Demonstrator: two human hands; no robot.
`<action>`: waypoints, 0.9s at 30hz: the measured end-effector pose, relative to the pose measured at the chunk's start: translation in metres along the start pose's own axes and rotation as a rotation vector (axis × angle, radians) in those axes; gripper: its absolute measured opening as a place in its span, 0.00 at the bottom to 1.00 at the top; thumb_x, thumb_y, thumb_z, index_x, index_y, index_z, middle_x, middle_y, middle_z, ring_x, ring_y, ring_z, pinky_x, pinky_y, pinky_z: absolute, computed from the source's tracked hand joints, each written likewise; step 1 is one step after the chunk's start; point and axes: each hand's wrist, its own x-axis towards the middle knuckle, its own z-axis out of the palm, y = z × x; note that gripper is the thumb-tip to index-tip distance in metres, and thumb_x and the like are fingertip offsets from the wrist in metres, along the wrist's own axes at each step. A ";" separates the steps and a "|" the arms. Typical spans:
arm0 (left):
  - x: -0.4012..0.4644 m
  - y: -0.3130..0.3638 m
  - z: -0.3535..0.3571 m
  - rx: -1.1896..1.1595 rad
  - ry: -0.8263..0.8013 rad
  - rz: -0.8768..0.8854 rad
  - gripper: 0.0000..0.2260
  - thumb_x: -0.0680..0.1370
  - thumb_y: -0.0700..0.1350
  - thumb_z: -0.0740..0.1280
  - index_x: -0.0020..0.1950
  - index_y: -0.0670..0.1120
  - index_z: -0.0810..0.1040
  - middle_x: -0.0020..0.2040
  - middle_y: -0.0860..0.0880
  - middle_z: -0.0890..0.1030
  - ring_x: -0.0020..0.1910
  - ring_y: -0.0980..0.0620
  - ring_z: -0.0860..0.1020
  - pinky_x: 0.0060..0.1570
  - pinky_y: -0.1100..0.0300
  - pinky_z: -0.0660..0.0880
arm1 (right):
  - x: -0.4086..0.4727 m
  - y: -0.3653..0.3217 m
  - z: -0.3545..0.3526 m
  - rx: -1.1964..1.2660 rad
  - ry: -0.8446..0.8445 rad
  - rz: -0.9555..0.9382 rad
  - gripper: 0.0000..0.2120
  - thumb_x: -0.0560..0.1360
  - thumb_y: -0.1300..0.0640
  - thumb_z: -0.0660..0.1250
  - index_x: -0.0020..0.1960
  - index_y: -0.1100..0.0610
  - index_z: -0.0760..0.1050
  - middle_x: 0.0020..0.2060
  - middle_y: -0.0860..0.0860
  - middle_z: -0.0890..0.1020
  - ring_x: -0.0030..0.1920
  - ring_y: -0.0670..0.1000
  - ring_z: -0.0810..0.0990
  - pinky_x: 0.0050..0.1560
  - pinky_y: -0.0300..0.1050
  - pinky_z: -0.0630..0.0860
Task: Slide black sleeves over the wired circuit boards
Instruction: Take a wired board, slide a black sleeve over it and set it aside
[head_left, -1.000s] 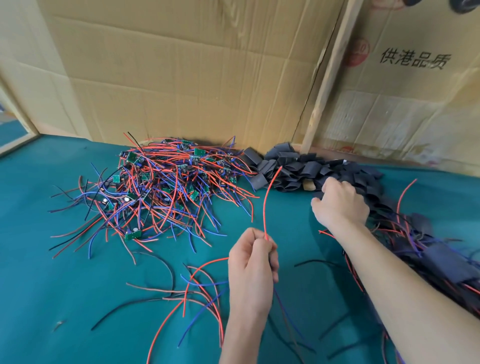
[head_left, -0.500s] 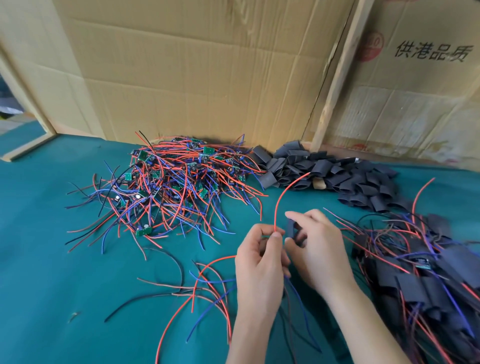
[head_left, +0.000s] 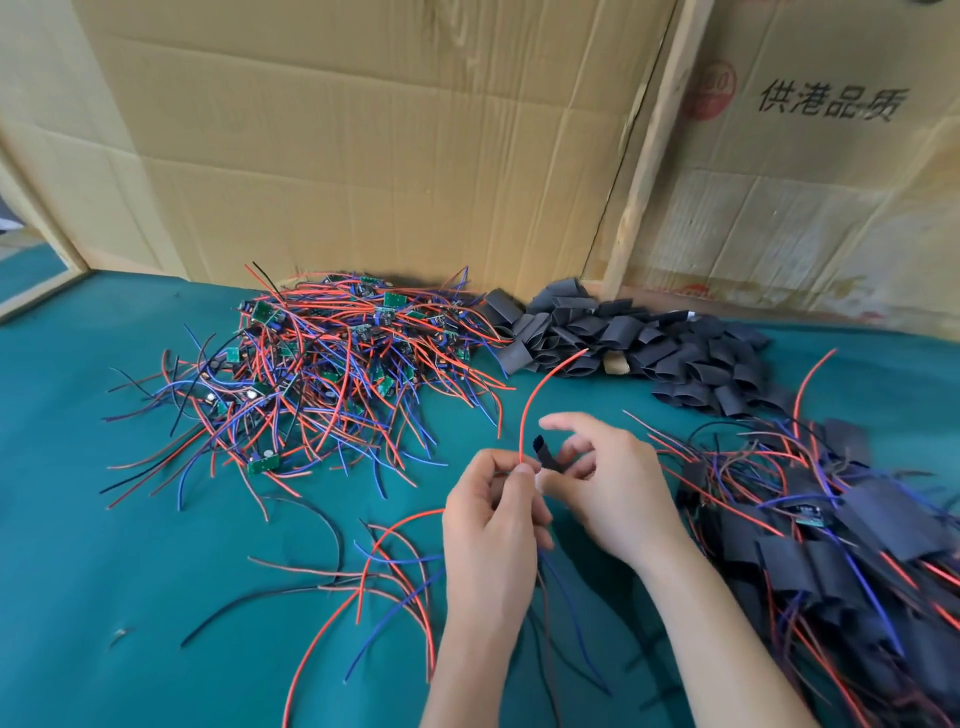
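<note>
Cardboard and green cloth around our bench

We see a teal table cover (head_left: 130, 545) backed by creased cardboard sheets (head_left: 363, 156), a pale wooden batten (head_left: 644, 156) leaning between them, and a carton (head_left: 810, 182) (printed with black characters and a red stamp).

Single head-worn view, angled forward and down, close above the table (head_left: 104, 545).

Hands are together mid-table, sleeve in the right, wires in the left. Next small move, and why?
Probably feed the red wire tip into the black sleeve. The left hand pinches the wire bundle with that wire standing free, and the right hand holds the sleeve right beside it, not yet over anything.
</note>
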 end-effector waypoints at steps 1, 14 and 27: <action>0.000 0.000 0.001 -0.002 0.001 -0.002 0.11 0.81 0.38 0.62 0.41 0.47 0.78 0.29 0.48 0.76 0.23 0.50 0.71 0.23 0.64 0.65 | 0.000 -0.001 0.001 -0.026 -0.026 -0.004 0.22 0.68 0.59 0.79 0.60 0.47 0.83 0.37 0.46 0.80 0.32 0.43 0.76 0.38 0.29 0.71; -0.003 0.000 0.003 0.035 0.015 -0.006 0.08 0.81 0.37 0.62 0.43 0.44 0.78 0.28 0.49 0.75 0.24 0.51 0.70 0.22 0.66 0.65 | 0.003 -0.007 -0.022 0.838 0.303 0.133 0.08 0.75 0.64 0.75 0.52 0.59 0.81 0.41 0.50 0.87 0.39 0.48 0.83 0.37 0.41 0.79; -0.009 0.003 0.008 0.140 -0.036 0.077 0.06 0.73 0.47 0.62 0.38 0.49 0.76 0.27 0.48 0.70 0.27 0.49 0.66 0.30 0.55 0.65 | 0.002 -0.021 -0.045 0.958 0.240 0.079 0.07 0.76 0.61 0.74 0.53 0.59 0.80 0.48 0.57 0.87 0.43 0.51 0.84 0.40 0.40 0.79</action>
